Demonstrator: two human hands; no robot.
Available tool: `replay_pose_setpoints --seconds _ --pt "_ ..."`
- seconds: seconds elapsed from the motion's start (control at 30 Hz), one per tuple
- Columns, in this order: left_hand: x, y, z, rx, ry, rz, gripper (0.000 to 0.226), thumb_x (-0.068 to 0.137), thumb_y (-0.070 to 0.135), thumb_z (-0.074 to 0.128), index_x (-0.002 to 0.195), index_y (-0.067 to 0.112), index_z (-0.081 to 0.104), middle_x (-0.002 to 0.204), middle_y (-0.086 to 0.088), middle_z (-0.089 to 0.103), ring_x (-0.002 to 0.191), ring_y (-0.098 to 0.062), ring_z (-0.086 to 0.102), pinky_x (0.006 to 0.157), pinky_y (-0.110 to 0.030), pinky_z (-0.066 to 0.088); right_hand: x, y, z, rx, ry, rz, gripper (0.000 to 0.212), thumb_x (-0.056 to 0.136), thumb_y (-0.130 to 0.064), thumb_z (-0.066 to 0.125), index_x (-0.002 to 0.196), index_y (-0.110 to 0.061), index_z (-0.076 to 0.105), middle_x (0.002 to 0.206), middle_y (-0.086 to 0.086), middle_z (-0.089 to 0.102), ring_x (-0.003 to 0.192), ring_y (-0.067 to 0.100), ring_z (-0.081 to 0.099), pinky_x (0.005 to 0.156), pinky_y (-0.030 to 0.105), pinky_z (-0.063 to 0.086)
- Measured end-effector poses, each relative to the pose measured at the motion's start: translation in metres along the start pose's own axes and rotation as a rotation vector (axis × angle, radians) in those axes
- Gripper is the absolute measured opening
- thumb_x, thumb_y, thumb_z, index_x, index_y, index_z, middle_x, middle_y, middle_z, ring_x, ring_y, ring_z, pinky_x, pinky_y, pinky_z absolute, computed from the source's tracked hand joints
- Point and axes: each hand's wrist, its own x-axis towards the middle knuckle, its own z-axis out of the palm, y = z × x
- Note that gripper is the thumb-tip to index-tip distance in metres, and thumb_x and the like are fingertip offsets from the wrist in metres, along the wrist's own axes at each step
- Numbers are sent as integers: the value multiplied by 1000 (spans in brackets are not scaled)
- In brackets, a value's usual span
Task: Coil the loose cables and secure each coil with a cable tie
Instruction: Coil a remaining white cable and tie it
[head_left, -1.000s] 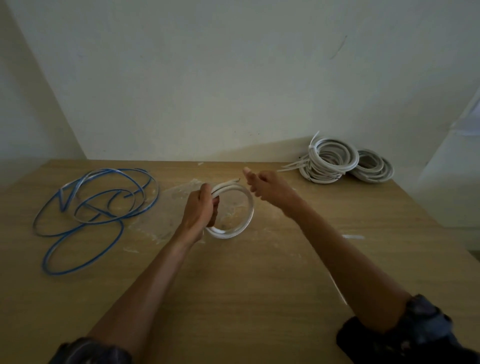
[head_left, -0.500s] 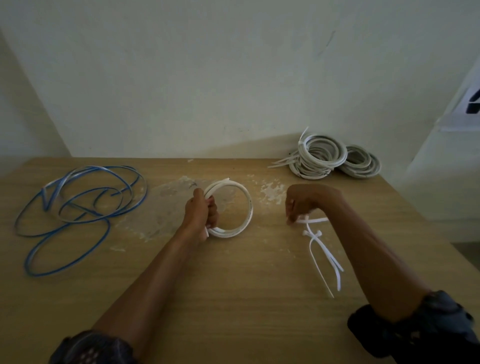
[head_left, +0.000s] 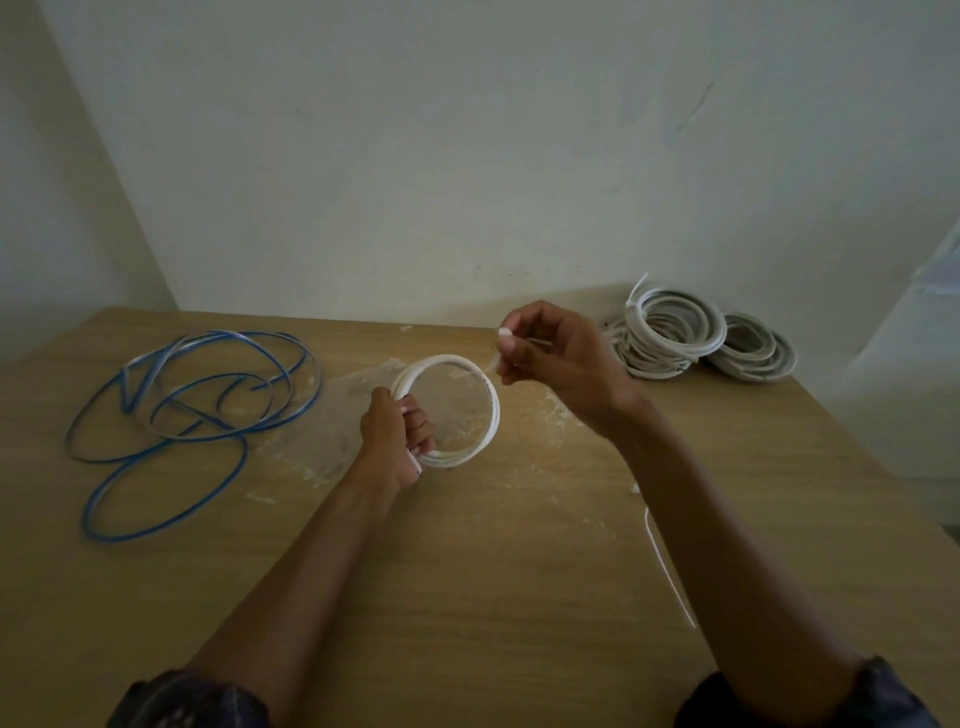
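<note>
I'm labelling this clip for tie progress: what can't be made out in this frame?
Head view:
- Cable tie pinched by right hand: blurred, mostly behind its fingers; whether it loops the white coil is unclear.
- Coil's cable ends: under left hand.
- Spare ties on table: count hidden by the right forearm.

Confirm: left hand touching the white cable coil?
Touching. The head view shows the left hand with its fingers curled round the left side of the white cable coil.
</note>
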Motion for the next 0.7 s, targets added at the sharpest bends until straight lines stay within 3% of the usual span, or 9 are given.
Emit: replay_pose_setpoints --seconds 0.2,0.3,0.37,0.53,0.63,0.7 --pt "-4 5 -2 -39 37 42 45 104 31 26 61 22 35 44 5 23 34 -12 16 37 -16 19 0 48 20 28 235 111 29 95 -4 66 124 -2 62 88 21 71 81 31 72 81 45 61" --pt "-7 8 0 -42 35 91 46 104 30 26 60 22 34 45 5 22 35 -12 16 39 -17 17 0 55 23 46 271 142 19 94 -3 68 112 1 68 91 22 74 86 34 75 85 45 61" --pt "-10 9 1 -30 36 111 45 104 29 26 60 21 34 45 5 21 35 -12 15 39 -17 16 -1 54 26 59 267 156 16 91 -2 70 107 0 70 90 21 75 87 34 75 82 39 62" --pt "-13 7 1 126 46 239 46 103 27 27 59 20 35 45 4 25 36 -13 18 42 -22 18 -5 50 41 51 238 165 23 87 0 74 108 7 67 92 24 74 85 32 76 76 30 62" --pt "-15 2 4 252 4 335 47 103 26 29 60 16 45 46 1 31 38 -14 24 44 -25 22 -8 54 55 110 231 205 23 86 0 74 107 6 65 94 26 73 86 34 76 77 33 62" --pt "-14 -1 4 297 -8 342 46 104 27 30 75 10 61 52 -4 41 40 -15 33 41 -24 27 -10 56 61 166 225 236 21 86 0 74 105 4 65 94 25 74 87 34 75 78 34 62"
